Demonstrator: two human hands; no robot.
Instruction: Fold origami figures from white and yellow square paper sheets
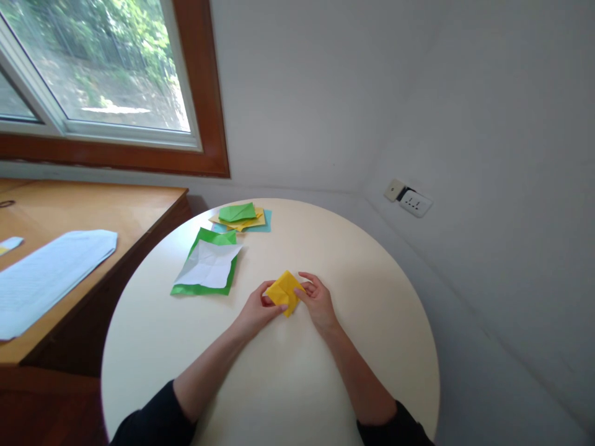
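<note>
A small folded yellow paper (284,288), roughly diamond-shaped with creases showing, is held up between both hands over the round table. My left hand (258,308) grips its left side, the thumb lying across the lower front and the fingers behind. On the right edge, my right hand (318,300) pinches the paper between thumb and fingers, with the index finger lifted away. The paper partly hides the fingertips of both hands.
The white round table (353,266) carries a creased white sheet (208,263) on a green sheet (198,289), left of my hands. Behind them lies a pile of folded papers, green piece (238,212) on top. A wooden desk (139,201) stands left; walls border the table.
</note>
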